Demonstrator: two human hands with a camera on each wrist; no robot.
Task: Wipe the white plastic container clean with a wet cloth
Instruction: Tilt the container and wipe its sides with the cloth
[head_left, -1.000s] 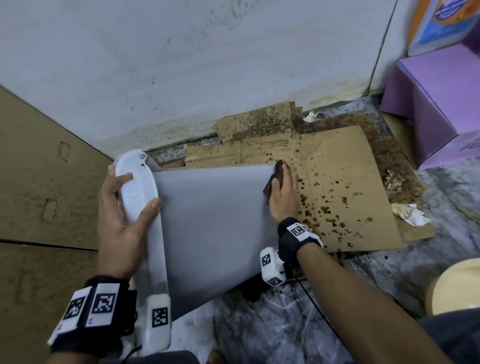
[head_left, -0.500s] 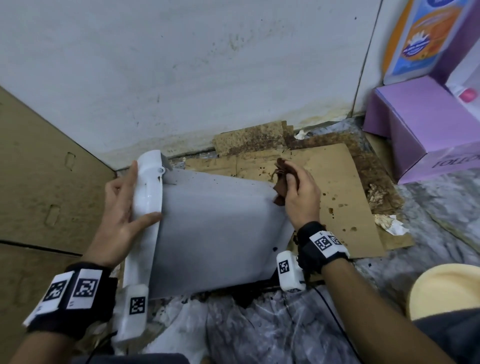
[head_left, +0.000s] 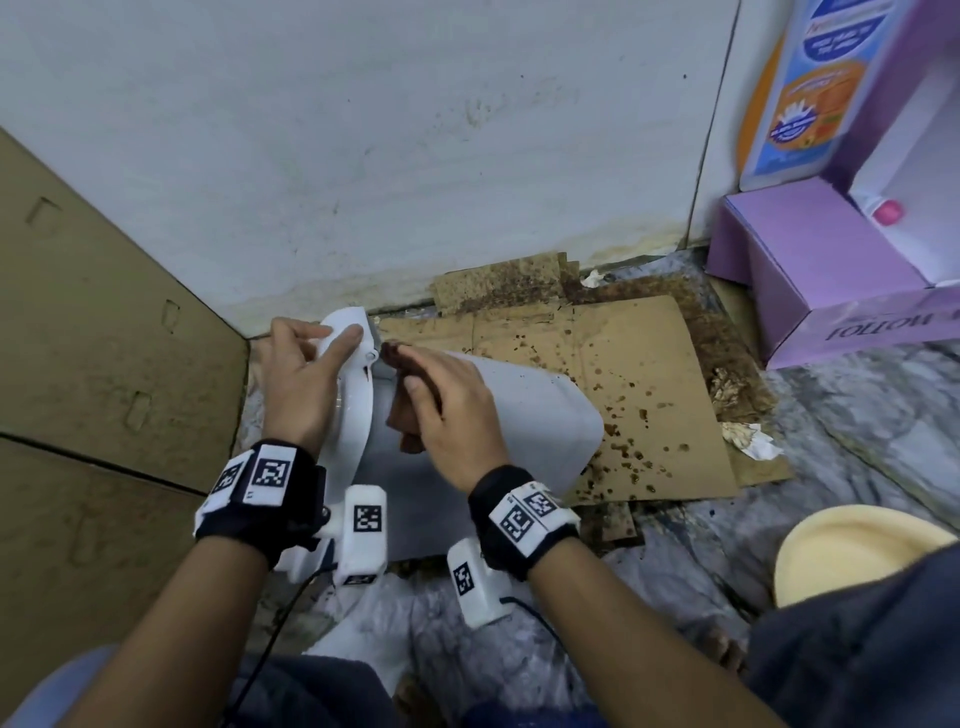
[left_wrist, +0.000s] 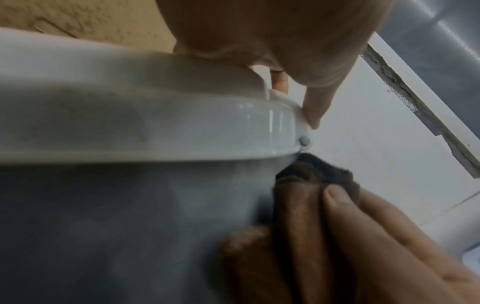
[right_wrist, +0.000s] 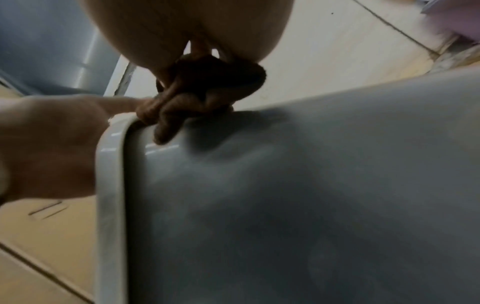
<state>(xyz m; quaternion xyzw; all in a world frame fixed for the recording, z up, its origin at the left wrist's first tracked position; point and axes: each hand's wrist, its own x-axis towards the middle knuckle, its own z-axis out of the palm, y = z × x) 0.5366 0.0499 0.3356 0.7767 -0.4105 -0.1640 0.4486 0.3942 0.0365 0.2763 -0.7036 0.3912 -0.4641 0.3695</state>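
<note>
The white plastic container (head_left: 540, 421) lies on its side on the floor, its rim (head_left: 358, 415) to the left. My left hand (head_left: 304, 379) grips the top of that rim, fingers curled over it. My right hand (head_left: 452, 415) holds a bunched brown cloth (head_left: 402, 415) and presses it on the container's wall just beside the rim. The left wrist view shows the rim (left_wrist: 155, 127) with the cloth (left_wrist: 306, 195) tucked under its edge. In the right wrist view the cloth (right_wrist: 207, 92) sits at the corner where wall (right_wrist: 285, 185) meets rim (right_wrist: 111, 185).
Stained cardboard (head_left: 623, 389) lies under and right of the container, with crumpled paper (head_left: 748, 441) at its edge. A big cardboard box (head_left: 104, 338) stands on the left, with the wall (head_left: 363, 156) behind. A purple box (head_left: 810, 270) stands at the right and a yellow dish (head_left: 852, 551) lies at the lower right.
My right hand has brought the cloth from the container's far end back to the rim. The container has turned, and my left hand has shifted up to the rim's top.
</note>
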